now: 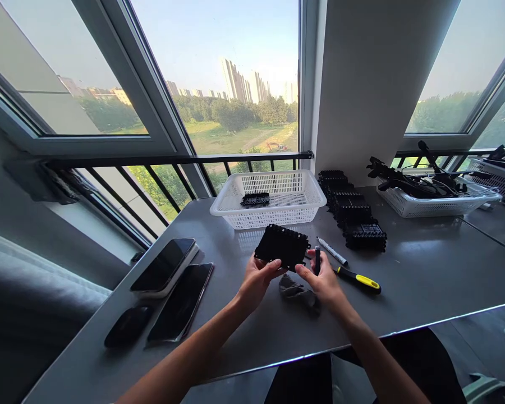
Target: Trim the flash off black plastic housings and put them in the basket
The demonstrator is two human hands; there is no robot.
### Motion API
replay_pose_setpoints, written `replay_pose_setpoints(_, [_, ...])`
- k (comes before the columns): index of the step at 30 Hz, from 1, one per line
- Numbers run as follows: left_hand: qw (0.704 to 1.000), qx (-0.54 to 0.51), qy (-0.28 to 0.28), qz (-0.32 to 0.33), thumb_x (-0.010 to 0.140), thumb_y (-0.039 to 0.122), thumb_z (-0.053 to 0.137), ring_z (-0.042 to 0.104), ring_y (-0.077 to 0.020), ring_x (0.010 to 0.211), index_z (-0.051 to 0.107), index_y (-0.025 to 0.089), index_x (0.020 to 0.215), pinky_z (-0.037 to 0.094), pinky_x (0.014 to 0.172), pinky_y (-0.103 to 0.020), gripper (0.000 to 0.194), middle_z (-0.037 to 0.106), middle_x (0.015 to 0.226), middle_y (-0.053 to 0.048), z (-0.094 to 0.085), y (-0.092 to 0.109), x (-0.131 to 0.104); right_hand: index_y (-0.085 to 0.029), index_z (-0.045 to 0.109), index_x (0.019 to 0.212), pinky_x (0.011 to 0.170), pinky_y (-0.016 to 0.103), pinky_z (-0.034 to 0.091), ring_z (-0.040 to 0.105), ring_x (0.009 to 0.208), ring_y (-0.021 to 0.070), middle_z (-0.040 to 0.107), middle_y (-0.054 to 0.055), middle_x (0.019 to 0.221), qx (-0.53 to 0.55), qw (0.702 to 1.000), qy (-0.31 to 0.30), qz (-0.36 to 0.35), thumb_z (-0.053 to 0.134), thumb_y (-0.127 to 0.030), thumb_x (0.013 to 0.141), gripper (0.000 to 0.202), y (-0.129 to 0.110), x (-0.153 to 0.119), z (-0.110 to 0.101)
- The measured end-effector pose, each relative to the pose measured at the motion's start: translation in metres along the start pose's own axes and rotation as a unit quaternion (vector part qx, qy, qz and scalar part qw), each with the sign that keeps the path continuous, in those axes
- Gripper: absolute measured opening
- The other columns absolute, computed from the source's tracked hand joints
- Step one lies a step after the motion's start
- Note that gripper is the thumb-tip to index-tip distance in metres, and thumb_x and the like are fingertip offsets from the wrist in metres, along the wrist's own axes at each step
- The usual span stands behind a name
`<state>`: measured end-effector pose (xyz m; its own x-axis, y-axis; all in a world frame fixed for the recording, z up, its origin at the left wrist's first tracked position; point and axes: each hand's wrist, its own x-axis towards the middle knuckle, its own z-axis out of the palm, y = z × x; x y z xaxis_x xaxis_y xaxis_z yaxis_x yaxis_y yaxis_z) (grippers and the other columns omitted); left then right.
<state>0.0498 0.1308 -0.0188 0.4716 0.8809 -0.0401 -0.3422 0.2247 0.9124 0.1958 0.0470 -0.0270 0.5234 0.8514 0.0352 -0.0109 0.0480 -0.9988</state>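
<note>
A flat black plastic panel (283, 247) with notched edges is tilted up above the table. My left hand (256, 279) grips its lower left side, the thumb on the near face. Closed around a short black pen-like stick (317, 260) is my right hand (326, 283); its thumb reaches the panel's lower right corner. Below the hands lies a crumpled grey cloth (297, 292). To the right are a white marker (331, 251) and a tool with a black and yellow handle (364, 282), its far end hidden by my right hand.
A white basket (269, 216) behind the panel holds a black part (255, 199). Stacked black panels (364, 235) stand right of it, near another white basket (437, 207) with black pieces. Phones (180, 303) and a black mouse-shaped object (128, 326) lie at left.
</note>
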Motion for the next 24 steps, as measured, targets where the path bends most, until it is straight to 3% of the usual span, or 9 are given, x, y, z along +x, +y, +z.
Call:
replay_pose_setpoints(7, [0.999, -0.023, -0.043, -0.003, 0.070, 0.025, 0.079, 0.069, -0.0229, 0.095, 0.055, 0.020, 0.112, 0.056, 0.084, -0.037, 0.048, 0.072, 0.103, -0.005, 0.000, -0.001, -0.002, -0.017, 0.058, 0.095, 0.044, 0.023, 0.026, 0.034, 0.049, 0.0086, 0.043, -0.007, 0.060, 0.098, 0.990, -0.081, 0.063, 0.081, -0.044, 0.060, 0.050, -0.004, 0.003, 0.004])
replay_pose_setpoints(13, [0.999, -0.005, -0.043, -0.030, 0.082, 0.050, 0.062, 0.072, -0.0262, 0.084, 0.059, 0.019, 0.107, 0.057, 0.063, -0.033, 0.040, 0.072, 0.100, -0.007, 0.000, 0.005, -0.002, -0.017, 0.057, 0.101, 0.041, 0.022, 0.023, 0.030, 0.042, 0.0059, 0.039, -0.011, 0.053, 0.143, 0.986, -0.008, 0.086, 0.079, -0.044, 0.063, 0.052, -0.006, 0.009, -0.008])
replay_pose_setpoints(20, [0.991, 0.094, -0.073, -0.055, 0.078, 0.046, 0.067, 0.070, -0.0285, 0.090, 0.067, 0.012, 0.104, 0.054, 0.067, -0.032, 0.043, 0.074, 0.094, -0.012, -0.004, 0.004, 0.003, -0.017, 0.060, 0.097, 0.039, 0.020, 0.026, 0.032, 0.045, 0.0052, 0.042, -0.009, 0.059, 0.180, 0.978, 0.041, 0.094, 0.083, -0.037, 0.056, 0.051, -0.009, 0.016, -0.019])
replay_pose_setpoints(24, [0.987, 0.121, -0.080, -0.073, 0.077, 0.046, 0.068, 0.070, -0.0242, 0.079, 0.072, 0.009, 0.089, 0.053, 0.063, -0.028, 0.039, 0.074, 0.081, -0.011, -0.006, 0.004, 0.005, -0.019, 0.062, 0.100, 0.041, 0.020, 0.027, 0.033, 0.048, 0.0057, 0.041, -0.008, 0.064, 0.165, 0.981, 0.056, 0.082, 0.081, -0.036, 0.058, 0.049, -0.005, 0.018, -0.021])
